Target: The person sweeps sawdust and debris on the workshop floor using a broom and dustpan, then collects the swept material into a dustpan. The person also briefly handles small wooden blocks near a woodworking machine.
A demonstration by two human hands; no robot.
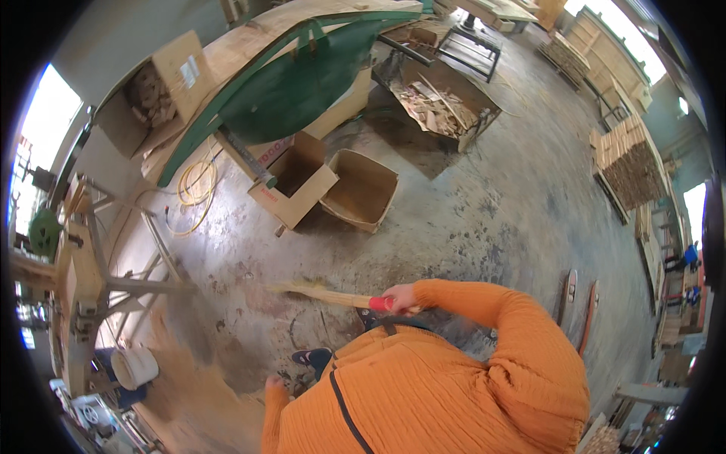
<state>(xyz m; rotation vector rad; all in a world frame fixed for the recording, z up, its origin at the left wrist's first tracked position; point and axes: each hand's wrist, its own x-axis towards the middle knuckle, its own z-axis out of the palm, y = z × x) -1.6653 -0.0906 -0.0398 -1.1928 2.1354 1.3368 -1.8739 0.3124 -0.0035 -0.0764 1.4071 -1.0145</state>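
Observation:
In front of my body, my right hand [402, 297] is closed on a straw-coloured broom [336, 296], gripping it by the red-wrapped end. The broom points left, and its bristly tip is smeared against the floor [454, 227]. My left hand [274, 384] hangs low beside my body, at the end of an orange sleeve; only a small part of it shows, and its fingers cannot be made out. I see nothing in it. One dark shoe [302, 357] shows between the hands.
Two cardboard boxes, one open-flapped [302, 198] and one lower [363, 189], stand ahead by a green-draped bench [295, 91]. Beyond sits a bin of wood scraps [435, 106]. A yellow hose [198, 185], wooden frame [147, 286] and white bucket [134, 367] are left; stacked lumber [628, 163] is right.

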